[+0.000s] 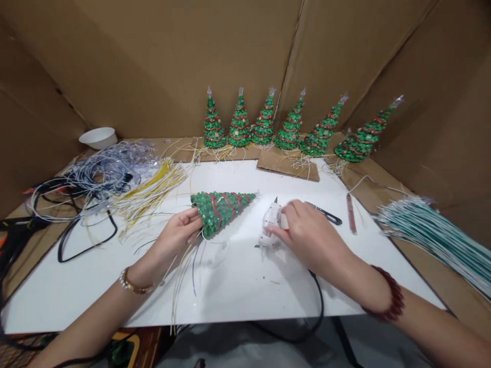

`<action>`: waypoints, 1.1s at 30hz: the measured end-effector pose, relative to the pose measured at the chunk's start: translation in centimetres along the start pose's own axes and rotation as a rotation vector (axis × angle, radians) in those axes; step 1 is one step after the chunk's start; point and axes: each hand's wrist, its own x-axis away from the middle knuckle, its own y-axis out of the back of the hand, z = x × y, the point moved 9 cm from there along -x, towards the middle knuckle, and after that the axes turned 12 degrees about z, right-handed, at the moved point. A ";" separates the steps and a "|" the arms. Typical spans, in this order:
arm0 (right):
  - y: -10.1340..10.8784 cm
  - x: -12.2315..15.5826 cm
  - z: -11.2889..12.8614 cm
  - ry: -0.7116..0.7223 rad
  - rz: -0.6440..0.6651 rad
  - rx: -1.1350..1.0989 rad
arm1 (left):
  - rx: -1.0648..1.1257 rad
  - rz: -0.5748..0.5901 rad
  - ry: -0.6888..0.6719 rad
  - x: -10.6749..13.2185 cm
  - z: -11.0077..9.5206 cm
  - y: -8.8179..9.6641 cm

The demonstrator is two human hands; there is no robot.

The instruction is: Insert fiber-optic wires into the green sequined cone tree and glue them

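My left hand (183,229) is closed around the base of a small green Christmas tree (224,208) with red garland, which lies on its side with its tip to the right. Thin wires trail from the base towards the table's near edge. To the right of the tip, my right hand (312,235) grips a white glue gun (271,221), its dark nozzle aimed away from me. The gun's black cord (321,296) hangs over the near edge. Part of the glue gun is hidden behind my fingers.
Several finished-looking trees (214,125) stand along the cardboard wall. A black cutter (328,214) and a red strip (351,214) lie right, beside bundled green-white wires (437,237). Left are tangled light wires (111,168), yellow-white wires (153,191) and a white bowl (98,138).
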 end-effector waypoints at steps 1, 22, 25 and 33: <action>-0.9 1.0 -0.6 -0.015 0.054 0.056 | -0.004 0.001 0.005 0.0 0.0 0.1; 0.9 0.5 1.3 0.273 -0.200 -0.724 | -0.032 -0.010 0.053 -1.1 0.4 0.3; 0.2 1.0 2.7 0.376 -0.254 -0.557 | -0.003 -0.019 0.050 -1.0 0.7 0.3; -0.4 1.1 3.6 0.397 -0.239 -0.348 | 0.043 -0.027 0.069 -1.0 1.2 0.5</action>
